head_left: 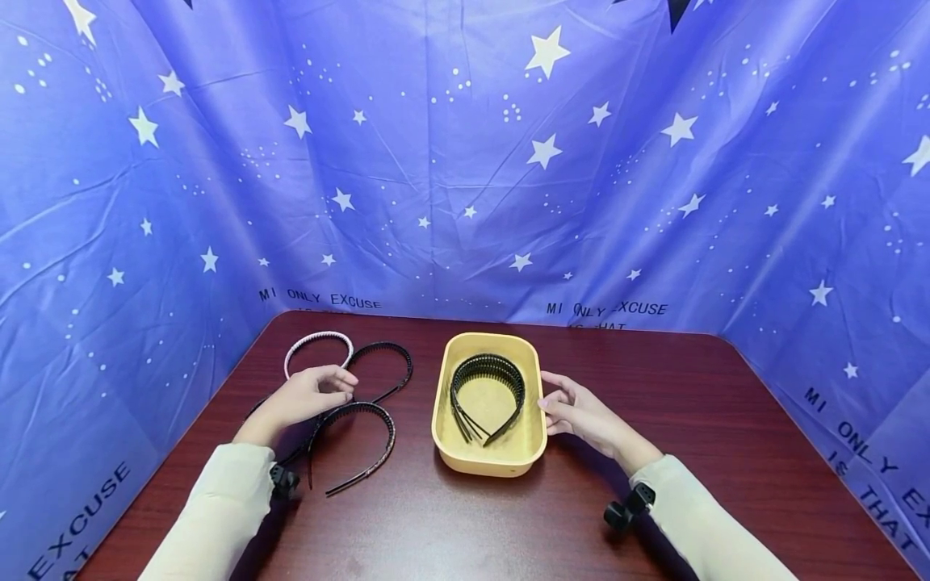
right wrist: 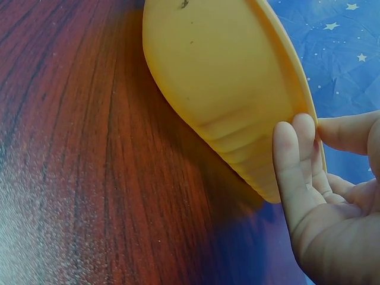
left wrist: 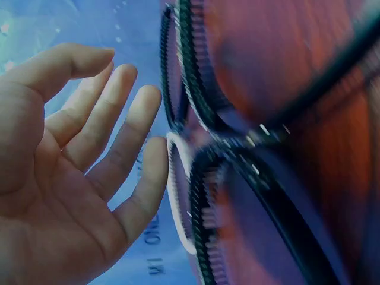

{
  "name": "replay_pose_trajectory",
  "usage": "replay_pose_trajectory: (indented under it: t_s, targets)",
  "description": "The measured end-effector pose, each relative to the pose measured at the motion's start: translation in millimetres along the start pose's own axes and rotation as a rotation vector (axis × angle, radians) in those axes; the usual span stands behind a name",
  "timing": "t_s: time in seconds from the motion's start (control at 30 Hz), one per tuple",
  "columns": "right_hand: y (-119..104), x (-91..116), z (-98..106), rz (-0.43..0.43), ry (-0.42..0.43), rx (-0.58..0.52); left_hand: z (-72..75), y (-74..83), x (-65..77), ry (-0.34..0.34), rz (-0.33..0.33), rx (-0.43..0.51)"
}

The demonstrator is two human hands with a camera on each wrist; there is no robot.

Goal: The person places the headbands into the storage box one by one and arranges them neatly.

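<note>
My left hand hovers over a loose group of headbands, fingers extended and nothing gripped. Beyond it lie a white headband and a black headband. Nearer the front is a black patterned headband; another dark one is partly hidden under the hand. In the left wrist view the palm is bare beside the bands. My right hand holds the right side of a yellow container, thumb at the rim and fingers against the outer wall. Inside, several black headbands lie nested together.
A dark red wooden table carries everything. Blue star-printed cloth hangs behind and along both sides. Black wrist cameras are strapped over pale sleeves.
</note>
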State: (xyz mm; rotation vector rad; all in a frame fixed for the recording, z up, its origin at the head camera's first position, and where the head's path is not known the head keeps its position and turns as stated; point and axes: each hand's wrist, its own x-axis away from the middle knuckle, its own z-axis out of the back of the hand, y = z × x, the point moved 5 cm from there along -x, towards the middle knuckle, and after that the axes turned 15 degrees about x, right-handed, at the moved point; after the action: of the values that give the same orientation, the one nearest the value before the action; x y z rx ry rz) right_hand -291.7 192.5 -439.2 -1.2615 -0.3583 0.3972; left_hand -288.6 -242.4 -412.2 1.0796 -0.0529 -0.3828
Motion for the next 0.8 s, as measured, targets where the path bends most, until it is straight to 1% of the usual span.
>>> replay_pose_trajectory:
  t_s: [0.2,0.33,0.53,0.8]
  targets:
    - [-0.3,0.2,0.6,0.000,-0.003,-0.005,5.1,-15.2,5.7,-0.036,0.036,0.029]
    - [1.2,-0.6,0.5,-0.009,0.000,-0.009,4.7,-22.3,7.0,-0.043,0.035,0.030]
    - [3.0,-1.3,-0.4,-0.022,0.006,-0.017,1.3,-21.7,6.1,-0.043,0.023,-0.005]
    - [2.7,-0.9,-1.1,-0.011,0.005,-0.015,-3.2,-21.9,4.0,-0.021,0.037,-0.056]
